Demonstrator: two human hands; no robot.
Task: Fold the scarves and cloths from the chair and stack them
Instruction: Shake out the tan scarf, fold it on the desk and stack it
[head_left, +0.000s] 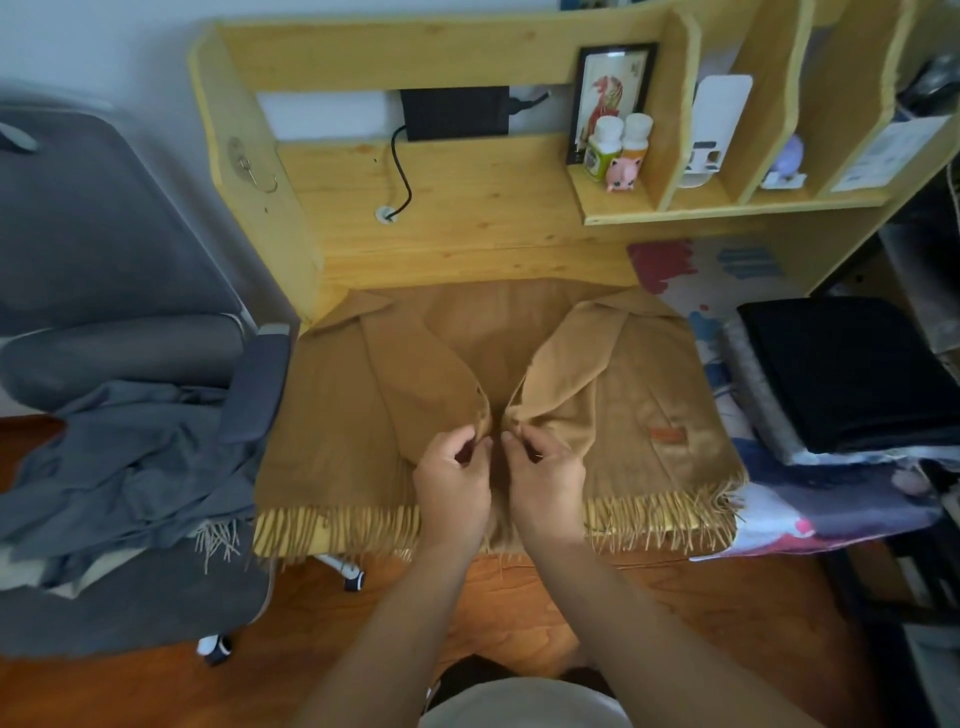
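Note:
A tan fringed scarf (332, 415) lies spread across the front of the wooden desk (467, 218), its fringe hanging over the near edge. Two flaps of it are folded in toward the middle. My left hand (453, 480) pinches the corner of the left flap and my right hand (545, 467) pinches the corner of the right flap, the two hands almost touching. A grey cloth (135, 457) lies heaped on the seat of the grey chair (104, 234) at left, over a beige fringed piece. At right sits a stack of folded cloths, black (852, 364) on top of grey.
A patterned mat (727, 280) covers the desk's right part under the folded stack. Shelves at the back hold a framed picture (613, 88), two bottles (618, 143) and a pink figure. A black box with a cable sits at the back. Wooden floor lies below.

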